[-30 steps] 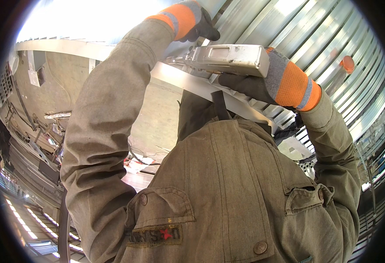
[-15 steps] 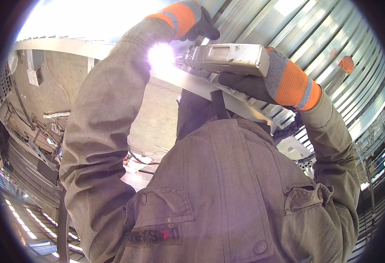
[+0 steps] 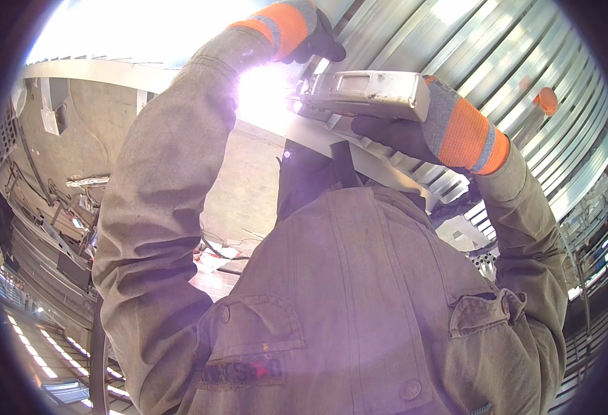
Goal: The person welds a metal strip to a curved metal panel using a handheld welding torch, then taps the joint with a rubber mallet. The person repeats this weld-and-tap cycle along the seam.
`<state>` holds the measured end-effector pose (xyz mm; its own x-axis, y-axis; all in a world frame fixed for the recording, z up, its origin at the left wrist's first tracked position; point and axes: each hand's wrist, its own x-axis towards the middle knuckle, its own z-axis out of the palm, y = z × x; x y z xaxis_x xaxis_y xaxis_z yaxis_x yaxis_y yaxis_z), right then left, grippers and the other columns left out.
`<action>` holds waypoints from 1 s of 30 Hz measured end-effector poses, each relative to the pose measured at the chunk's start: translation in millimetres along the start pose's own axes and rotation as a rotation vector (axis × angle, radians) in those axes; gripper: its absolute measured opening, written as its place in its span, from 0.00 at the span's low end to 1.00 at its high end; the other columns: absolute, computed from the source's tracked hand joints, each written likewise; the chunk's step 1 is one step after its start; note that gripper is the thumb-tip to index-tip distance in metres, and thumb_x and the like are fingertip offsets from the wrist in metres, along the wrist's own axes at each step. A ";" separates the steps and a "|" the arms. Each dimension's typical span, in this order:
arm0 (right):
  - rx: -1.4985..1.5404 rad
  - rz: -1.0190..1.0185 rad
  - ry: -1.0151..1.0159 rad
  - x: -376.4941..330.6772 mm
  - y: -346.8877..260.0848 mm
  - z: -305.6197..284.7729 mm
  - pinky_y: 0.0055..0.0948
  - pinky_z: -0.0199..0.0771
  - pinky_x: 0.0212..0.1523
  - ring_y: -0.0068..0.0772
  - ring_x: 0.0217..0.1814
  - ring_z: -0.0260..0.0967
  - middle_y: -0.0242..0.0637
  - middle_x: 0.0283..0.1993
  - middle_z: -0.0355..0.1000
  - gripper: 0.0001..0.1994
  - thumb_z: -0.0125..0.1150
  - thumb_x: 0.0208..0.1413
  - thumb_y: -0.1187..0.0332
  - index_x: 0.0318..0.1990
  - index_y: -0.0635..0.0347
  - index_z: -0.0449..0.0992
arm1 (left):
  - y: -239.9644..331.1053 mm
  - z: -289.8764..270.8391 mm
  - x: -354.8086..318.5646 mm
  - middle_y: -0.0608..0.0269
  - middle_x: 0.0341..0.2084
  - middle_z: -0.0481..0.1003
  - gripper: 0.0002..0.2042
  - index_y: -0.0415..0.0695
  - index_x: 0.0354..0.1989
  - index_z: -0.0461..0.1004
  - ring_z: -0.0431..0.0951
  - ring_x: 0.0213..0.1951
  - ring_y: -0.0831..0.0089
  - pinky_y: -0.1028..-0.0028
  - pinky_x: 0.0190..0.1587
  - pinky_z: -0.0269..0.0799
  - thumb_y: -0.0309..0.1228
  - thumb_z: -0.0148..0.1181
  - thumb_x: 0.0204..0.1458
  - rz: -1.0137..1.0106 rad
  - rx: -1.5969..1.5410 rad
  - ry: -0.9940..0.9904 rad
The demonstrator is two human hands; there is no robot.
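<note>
The right hand (image 3: 404, 135), in a dark glove with an orange and grey cuff, is curled under a long, flat, grey metal tool (image 3: 366, 93), its fingers wrapped around the underside. The tool lies roughly level, high in the view in front of the chest, with a small rectangular panel on its upper face. Its left end meets a blinding white glare (image 3: 266, 97) that washes out everything around it. The left hand (image 3: 311, 34), gloved the same way, is raised above the glare near the top edge; whether it grips anything cannot be told. Just below the tool, a pale metal beam (image 3: 332, 142) slants down to the right. Behind both hands, ribbed silvery metal sheeting (image 3: 525, 55) fills the upper right. Lower down, an olive-green work jacket (image 3: 359, 304) fills most of the view, with buttoned chest pockets and a small dark rectangular patch with red marking on the left pocket. At far left stand dark metal racks (image 3: 34, 228).
</note>
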<state>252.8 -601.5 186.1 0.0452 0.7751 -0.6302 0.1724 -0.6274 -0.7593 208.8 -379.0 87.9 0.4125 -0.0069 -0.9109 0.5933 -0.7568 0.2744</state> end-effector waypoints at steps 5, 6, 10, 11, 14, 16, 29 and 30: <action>0.013 0.008 -0.007 -1.2 2.6 2.0 0.27 0.74 0.49 0.23 0.46 0.74 0.34 0.49 0.79 0.20 0.66 0.65 0.66 0.64 0.53 0.77 | 0.1 -1.4 -1.0 0.65 0.22 0.75 0.22 0.51 0.42 0.86 0.74 0.22 0.70 0.66 0.26 0.72 0.57 0.70 0.54 0.011 -0.042 -0.032; 0.017 0.007 -0.009 -1.2 3.5 1.9 0.27 0.73 0.51 0.23 0.48 0.74 0.34 0.50 0.78 0.21 0.65 0.65 0.66 0.65 0.52 0.76 | 0.1 -1.3 -0.5 0.66 0.22 0.74 0.22 0.50 0.42 0.85 0.74 0.22 0.70 0.66 0.26 0.72 0.56 0.70 0.54 0.009 -0.038 -0.032; 0.039 -0.004 -0.020 -1.0 6.5 2.0 0.28 0.70 0.58 0.24 0.55 0.71 0.34 0.56 0.76 0.22 0.63 0.65 0.69 0.67 0.51 0.74 | -1.1 -0.7 -1.2 0.66 0.20 0.73 0.21 0.48 0.39 0.85 0.72 0.20 0.71 0.67 0.23 0.69 0.54 0.70 0.54 0.044 -0.038 -0.016; 0.051 -0.008 -0.026 -1.3 7.9 2.0 0.28 0.69 0.60 0.24 0.56 0.71 0.35 0.57 0.75 0.23 0.62 0.65 0.69 0.67 0.50 0.73 | -2.0 -1.2 -3.1 0.66 0.19 0.72 0.20 0.47 0.38 0.85 0.71 0.19 0.71 0.68 0.23 0.68 0.54 0.71 0.54 0.061 -0.066 -0.016; 0.087 -0.030 -0.043 -0.9 16.4 3.9 0.29 0.66 0.65 0.25 0.61 0.69 0.35 0.62 0.73 0.24 0.61 0.65 0.71 0.69 0.49 0.72 | 0.4 -3.8 -11.3 0.67 0.17 0.71 0.20 0.46 0.35 0.85 0.70 0.17 0.72 0.68 0.21 0.65 0.52 0.72 0.53 0.093 -0.135 -0.026; 0.136 -0.060 -0.057 1.6 26.8 8.2 0.30 0.65 0.69 0.26 0.64 0.68 0.35 0.64 0.72 0.25 0.60 0.65 0.72 0.70 0.48 0.70 | 6.9 -5.3 -16.5 0.67 0.16 0.70 0.20 0.45 0.34 0.85 0.70 0.16 0.73 0.69 0.20 0.64 0.52 0.73 0.53 0.091 -0.157 -0.043; 0.105 0.097 -0.193 9.1 0.4 -0.1 0.31 0.65 0.76 0.28 0.72 0.69 0.35 0.71 0.71 0.27 0.57 0.66 0.74 0.72 0.45 0.69 | -0.2 1.6 1.2 0.64 0.21 0.76 0.23 0.46 0.39 0.85 0.75 0.21 0.69 0.67 0.25 0.71 0.54 0.75 0.50 0.040 -0.072 0.001; 0.058 0.160 -0.214 6.5 -11.3 -5.3 0.31 0.66 0.76 0.28 0.71 0.69 0.35 0.71 0.71 0.26 0.57 0.67 0.74 0.72 0.45 0.69 | 1.0 1.8 2.9 0.64 0.21 0.76 0.23 0.46 0.39 0.85 0.75 0.21 0.69 0.67 0.25 0.71 0.54 0.75 0.50 0.019 -0.059 -0.012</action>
<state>256.3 -588.9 191.4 -0.1430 0.6361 -0.7582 0.1233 -0.7487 -0.6514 209.4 -381.0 85.0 0.4160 -0.0295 -0.9089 0.6249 -0.7168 0.3094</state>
